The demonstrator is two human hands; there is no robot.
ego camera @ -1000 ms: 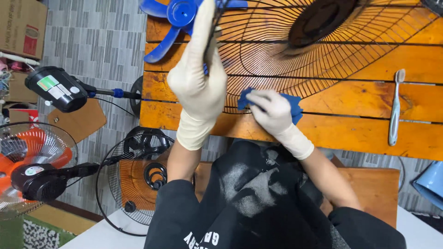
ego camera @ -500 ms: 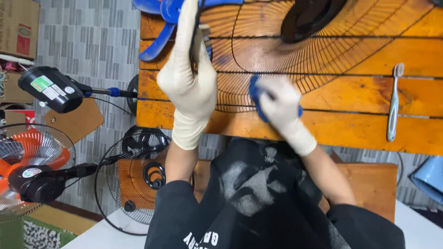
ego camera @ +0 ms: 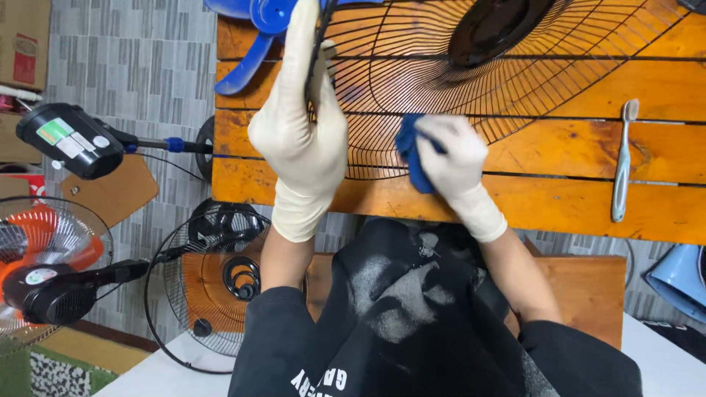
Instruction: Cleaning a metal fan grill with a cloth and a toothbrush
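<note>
On the orange wooden table (ego camera: 559, 206) you are working on a black wire fan guard (ego camera: 471, 88), which is lying across the planks with its dark centre disc toward the far side. Your left hand (ego camera: 301, 136), in a pale glove, is grasping the guard's near-left rim and tilting that edge up, fingers closed around the wire. Your right hand (ego camera: 452, 158), also gloved, is clenching a blue cloth (ego camera: 409, 154) and pressing it against the wires near the lower rim. I judge the wiping is only partly done: the cloth is sitting at one sector, and I cannot tell which wires are already clean. A blue fan blade (ego camera: 254, 29) is waiting at the table's far-left corner, and a toothbrush (ego camera: 621, 165) is lying untouched at the right.
</note>
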